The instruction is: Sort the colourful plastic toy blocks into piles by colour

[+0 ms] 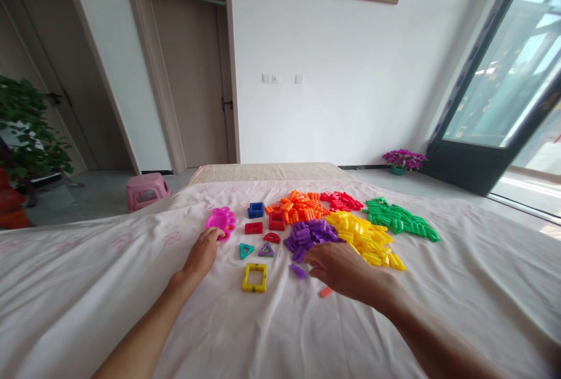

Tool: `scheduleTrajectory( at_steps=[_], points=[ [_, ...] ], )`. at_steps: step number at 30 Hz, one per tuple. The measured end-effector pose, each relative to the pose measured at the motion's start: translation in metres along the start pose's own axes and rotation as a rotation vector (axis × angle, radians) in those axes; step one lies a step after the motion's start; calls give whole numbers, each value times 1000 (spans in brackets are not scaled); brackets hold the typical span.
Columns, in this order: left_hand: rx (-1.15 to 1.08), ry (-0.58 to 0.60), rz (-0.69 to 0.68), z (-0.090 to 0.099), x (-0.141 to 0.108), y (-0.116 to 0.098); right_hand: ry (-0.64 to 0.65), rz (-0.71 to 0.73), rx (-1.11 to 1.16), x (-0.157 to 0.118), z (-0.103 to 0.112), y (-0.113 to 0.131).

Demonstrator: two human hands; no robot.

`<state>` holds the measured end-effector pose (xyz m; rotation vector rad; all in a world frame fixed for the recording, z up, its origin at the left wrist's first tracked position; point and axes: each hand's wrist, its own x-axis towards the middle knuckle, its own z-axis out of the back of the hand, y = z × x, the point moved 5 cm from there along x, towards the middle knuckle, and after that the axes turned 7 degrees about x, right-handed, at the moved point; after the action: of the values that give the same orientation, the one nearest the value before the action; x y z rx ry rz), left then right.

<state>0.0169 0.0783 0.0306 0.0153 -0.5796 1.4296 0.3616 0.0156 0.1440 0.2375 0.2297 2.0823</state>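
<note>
On the cloth at the left lies a pink scalloped dish [221, 219] with a small orange spot inside. My left hand [205, 248] has its fingers closed on the dish's near rim. At the near edge of a heap of purple plastic pieces [309, 234] is my right hand [332, 263], its fingers bent down and the thumb slightly apart; nothing shows between them. A single purple piece [298, 271] lies just left of its thumb. Partly behind this hand is an orange-red piece [325, 292].
Heaps of orange [300, 206], red [342, 200], yellow [366, 237] and green pieces [401, 218] spread behind and right. Between my hands lie a yellow square frame [244, 278], a teal triangle [246, 251], a purple triangle [266, 254], red shapes and blue squares [256, 210].
</note>
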Motion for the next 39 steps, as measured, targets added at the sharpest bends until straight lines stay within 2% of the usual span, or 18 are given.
scheduleTrajectory(
  at_steps=[3, 6, 10, 14, 17, 19, 21, 24, 26, 28, 33, 39],
  points=[
    [-23, 1, -35, -10, 14, -5, 145, 35, 45, -24, -17, -11],
    [-22, -14, -49, -20, 23, -9, 177, 83, 16, -41, -35, -16],
    [19, -50, -66, -24, 20, -10, 106, 163, -109, -54, -63, -16],
    [89, -85, -64, -15, 1, -5, 26, 250, -200, -59, -84, -14],
    [151, -103, -5, -6, -16, 5, -20, 300, -256, -62, -83, -9],
    [190, -98, 33, -2, -27, 12, -54, 334, -275, -63, -73, 0],
    [225, -75, 50, 1, -38, 17, -128, 388, -277, -64, -58, 17],
    [273, -31, 44, 5, -51, 20, -216, 565, -265, -66, -42, 53],
    [305, -7, 39, 7, -59, 19, -232, 708, -254, -67, -45, 75],
    [336, 10, 39, 9, -67, 17, -242, 804, -251, -65, -58, 87],
    [408, 36, 77, 14, -84, 16, -212, 870, -276, -50, -97, 81],
    [462, 51, 134, 18, -100, 11, -150, 780, -157, -46, -103, 64]
  ],
)
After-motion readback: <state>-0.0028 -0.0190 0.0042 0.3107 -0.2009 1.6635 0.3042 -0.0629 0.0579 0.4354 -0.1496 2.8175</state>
